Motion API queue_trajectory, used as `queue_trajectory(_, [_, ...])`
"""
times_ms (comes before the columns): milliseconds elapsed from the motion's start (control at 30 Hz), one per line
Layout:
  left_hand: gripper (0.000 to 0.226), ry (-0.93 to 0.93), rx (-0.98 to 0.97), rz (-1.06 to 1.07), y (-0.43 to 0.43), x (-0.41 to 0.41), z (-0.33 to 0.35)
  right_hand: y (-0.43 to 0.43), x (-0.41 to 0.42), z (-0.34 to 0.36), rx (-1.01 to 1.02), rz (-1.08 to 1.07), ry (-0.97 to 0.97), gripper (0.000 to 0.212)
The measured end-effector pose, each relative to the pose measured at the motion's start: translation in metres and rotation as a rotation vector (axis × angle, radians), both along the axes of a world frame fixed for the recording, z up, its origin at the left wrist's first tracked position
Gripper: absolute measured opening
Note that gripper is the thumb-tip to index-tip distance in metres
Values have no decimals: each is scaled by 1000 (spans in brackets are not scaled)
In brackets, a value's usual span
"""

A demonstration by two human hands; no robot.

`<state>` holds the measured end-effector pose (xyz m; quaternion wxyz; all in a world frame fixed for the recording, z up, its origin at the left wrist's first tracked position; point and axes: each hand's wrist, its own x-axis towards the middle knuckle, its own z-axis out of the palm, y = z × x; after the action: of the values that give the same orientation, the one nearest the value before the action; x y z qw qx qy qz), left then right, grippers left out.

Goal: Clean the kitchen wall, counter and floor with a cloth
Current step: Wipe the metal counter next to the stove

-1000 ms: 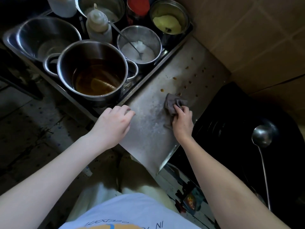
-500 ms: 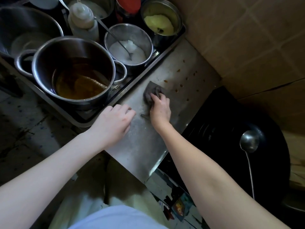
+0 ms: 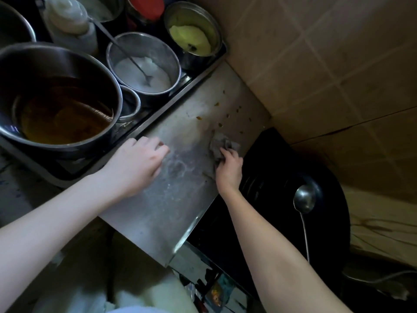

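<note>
Big pot [image 3: 61,102] of brown liquid in a tray [image 3: 74,175] off the table's left edge. Left hand [image 3: 135,163] flat on the table [image 3: 158,206], grip loose, empty. Brown crumbs [image 3: 220,125] toward the far edge. Right hand [image 3: 229,168], grip closed on the cloth [image 3: 220,143], at the right edge beside the black wok [image 3: 270,177] with its ladle [image 3: 303,202].

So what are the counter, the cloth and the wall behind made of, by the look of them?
Counter: looks like sheet steel, a dull brushed finish with smeared grey sheen and a thin folded edge. Cloth under the right hand: soft woven rag, grey, crumpled in folds; fibre unclear. Wall: probably glazed ceramic tile, beige squares with pale grout lines, faintly glossy.
</note>
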<state>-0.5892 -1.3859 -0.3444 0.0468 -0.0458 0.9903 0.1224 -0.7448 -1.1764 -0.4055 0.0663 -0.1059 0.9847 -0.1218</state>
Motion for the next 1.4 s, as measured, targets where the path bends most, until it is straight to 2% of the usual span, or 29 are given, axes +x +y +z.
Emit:
queue_trajectory(133, [36, 8, 13, -3, 5, -8, -2, 6, -21, 2, 3, -218, 35, 46])
queue_trajectory(233, [34, 13, 14, 1, 4, -16, -3, -15, -30, -1, 3, -210, 44, 49])
queue_trajectory(367, [34, 18, -11, 0, 0, -28, -1, -51, -36, -6, -17, -36, 31, 51])
queue_trajectory(567, [36, 53, 7, 50, -5, -33, 1, -98, -37, -4, -22, 359, -25, 46])
queue_trajectory(667, [35, 54, 28, 65, -6, -35, 0, -91, -44, -3, -38, 426, -15, 46])
queue_trajectory(767, [36, 45, 34, 65, -6, -40, 0, -69, -61, -5, -15, 332, -20, 46])
queue_trajectory(967, [36, 41, 31, 60, -3, -49, 0, -17, -102, 0, -11, -37, 51, 45])
queue_trajectory(1133, [35, 48, 54, 75, -6, -52, 1, -22, -125, 5, -60, -344, 60, 37])
queue_trajectory(1300, [34, 60, 71, 99, -13, -55, 3, -64, -130, 2, -12, -227, 41, 36])
queue_trajectory(1400, [36, 52, 74, 102, -11, -62, 0, -86, -129, 0, 15, -96, 44, 44])
